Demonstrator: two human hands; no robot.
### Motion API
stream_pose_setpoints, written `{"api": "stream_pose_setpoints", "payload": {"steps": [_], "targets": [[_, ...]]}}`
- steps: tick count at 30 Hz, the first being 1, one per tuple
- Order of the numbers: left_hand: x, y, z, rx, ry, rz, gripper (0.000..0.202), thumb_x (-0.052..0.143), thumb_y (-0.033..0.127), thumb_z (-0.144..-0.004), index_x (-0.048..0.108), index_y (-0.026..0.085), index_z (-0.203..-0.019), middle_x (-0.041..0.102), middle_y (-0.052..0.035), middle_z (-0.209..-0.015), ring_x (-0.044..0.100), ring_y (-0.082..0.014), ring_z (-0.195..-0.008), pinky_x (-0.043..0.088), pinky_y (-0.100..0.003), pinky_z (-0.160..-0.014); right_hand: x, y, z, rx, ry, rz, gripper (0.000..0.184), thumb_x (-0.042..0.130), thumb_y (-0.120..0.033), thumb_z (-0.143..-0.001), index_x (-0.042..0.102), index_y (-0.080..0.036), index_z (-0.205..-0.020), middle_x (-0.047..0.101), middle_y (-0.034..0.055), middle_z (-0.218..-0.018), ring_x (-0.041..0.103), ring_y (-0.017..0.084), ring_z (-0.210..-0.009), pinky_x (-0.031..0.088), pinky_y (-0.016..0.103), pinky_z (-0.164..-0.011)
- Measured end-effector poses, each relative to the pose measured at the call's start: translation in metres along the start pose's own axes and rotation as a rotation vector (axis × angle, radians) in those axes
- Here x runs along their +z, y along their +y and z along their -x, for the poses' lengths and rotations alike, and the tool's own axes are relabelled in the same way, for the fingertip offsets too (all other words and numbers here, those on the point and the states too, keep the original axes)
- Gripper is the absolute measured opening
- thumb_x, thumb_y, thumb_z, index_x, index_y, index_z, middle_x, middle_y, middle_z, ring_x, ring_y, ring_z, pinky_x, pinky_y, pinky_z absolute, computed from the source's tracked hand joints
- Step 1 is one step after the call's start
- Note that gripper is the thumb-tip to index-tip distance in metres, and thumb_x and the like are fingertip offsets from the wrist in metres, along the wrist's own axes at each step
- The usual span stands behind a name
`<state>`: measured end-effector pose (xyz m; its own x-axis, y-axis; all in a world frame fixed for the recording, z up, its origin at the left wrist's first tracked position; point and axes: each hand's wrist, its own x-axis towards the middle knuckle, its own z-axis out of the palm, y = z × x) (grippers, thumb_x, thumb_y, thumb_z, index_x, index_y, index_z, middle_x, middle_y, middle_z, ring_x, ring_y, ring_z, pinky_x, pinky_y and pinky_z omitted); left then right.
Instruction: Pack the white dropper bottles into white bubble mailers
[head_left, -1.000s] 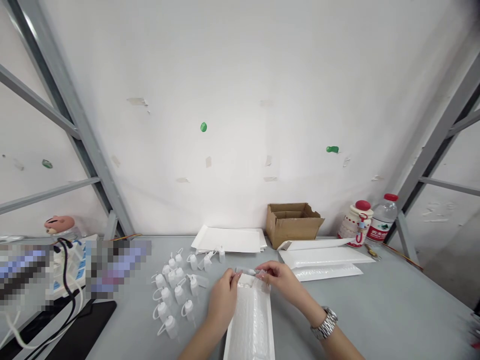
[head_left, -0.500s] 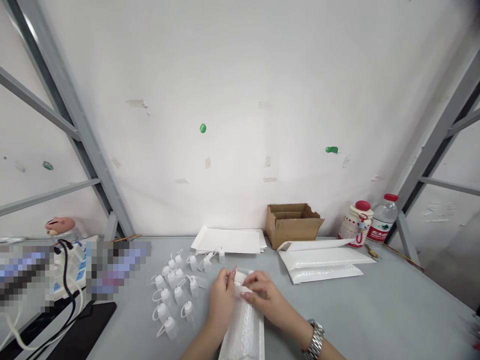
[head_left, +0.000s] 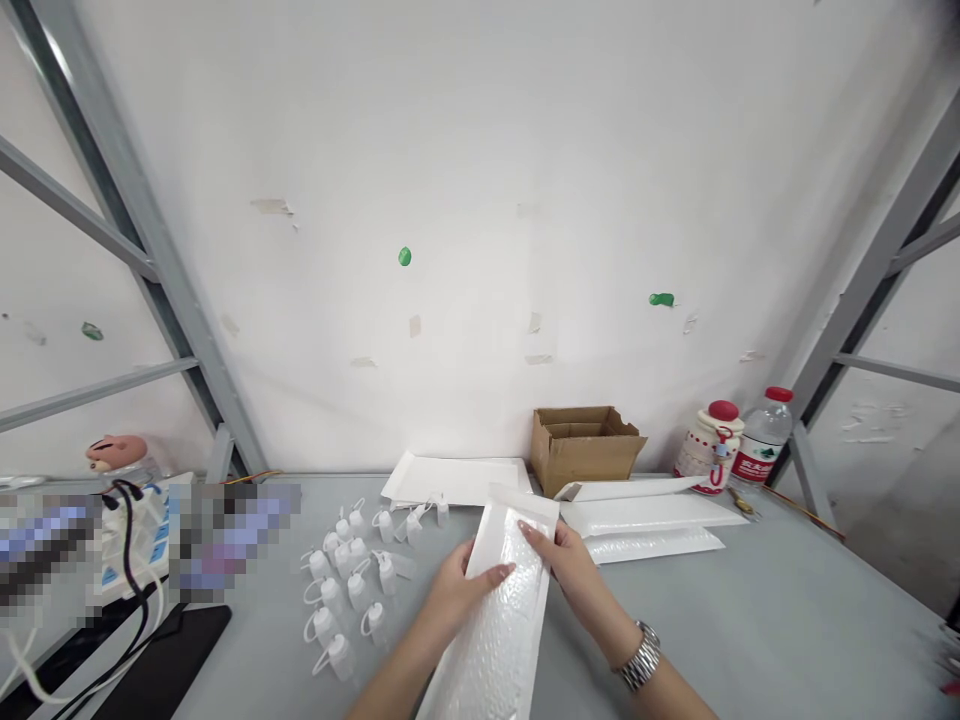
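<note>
A white bubble mailer [head_left: 501,600] is lifted off the grey table [head_left: 750,620] between both my hands, its open end tilted up and away from me. My left hand [head_left: 459,590] grips its left edge, thumb lying across the front. On its right edge sits my right hand [head_left: 564,562], fingers pressed on the front, a metal watch on the wrist. Several small white squeeze bottles [head_left: 352,580] with tethered caps stand just left of my left hand.
A stack of white bubble mailers [head_left: 645,520] lies at the right. An open cardboard box [head_left: 585,446] stands at the wall, with flat white sheets [head_left: 454,480] beside it. A water bottle [head_left: 759,440] and a red-capped jar [head_left: 709,440] stand at the far right. Cables and a power strip [head_left: 135,545] are at the left.
The mailer lay flat while both hands worked at its far end. Now it is raised and tilted up, with a hand holding each side edge.
</note>
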<state>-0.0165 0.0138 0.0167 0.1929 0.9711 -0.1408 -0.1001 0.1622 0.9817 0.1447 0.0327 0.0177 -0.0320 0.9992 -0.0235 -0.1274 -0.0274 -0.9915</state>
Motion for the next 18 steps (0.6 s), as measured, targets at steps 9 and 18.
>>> {"api": "stream_pose_setpoints", "payload": {"steps": [9,18], "targets": [[0.0,0.002,0.01,-0.109,-0.225,-0.047,0.053,0.076,0.039,-0.057,0.062,0.015,-0.102,0.069,-0.0085,-0.098,0.062,-0.0278,-0.093,0.047,-0.034,-0.079,-0.017,-0.014,-0.006,0.074,-0.183,0.092,0.05,0.059,-0.06,-0.068,0.07,-0.021,-0.096,0.069,0.0072,-0.1,0.059,0.028,-0.099,0.042,0.043,-0.089],[0.006,-0.012,0.003,0.001,-0.122,-0.156,0.056,0.076,0.044,-0.053,0.063,0.013,-0.096,0.07,-0.0093,-0.096,0.061,-0.0287,-0.093,0.047,-0.032,-0.078,0.002,0.005,0.003,0.257,-0.044,-0.35,0.046,0.075,-0.043,-0.058,0.068,-0.014,-0.093,0.071,0.0082,-0.08,0.064,0.024,-0.081,0.049,0.035,-0.077]]}}
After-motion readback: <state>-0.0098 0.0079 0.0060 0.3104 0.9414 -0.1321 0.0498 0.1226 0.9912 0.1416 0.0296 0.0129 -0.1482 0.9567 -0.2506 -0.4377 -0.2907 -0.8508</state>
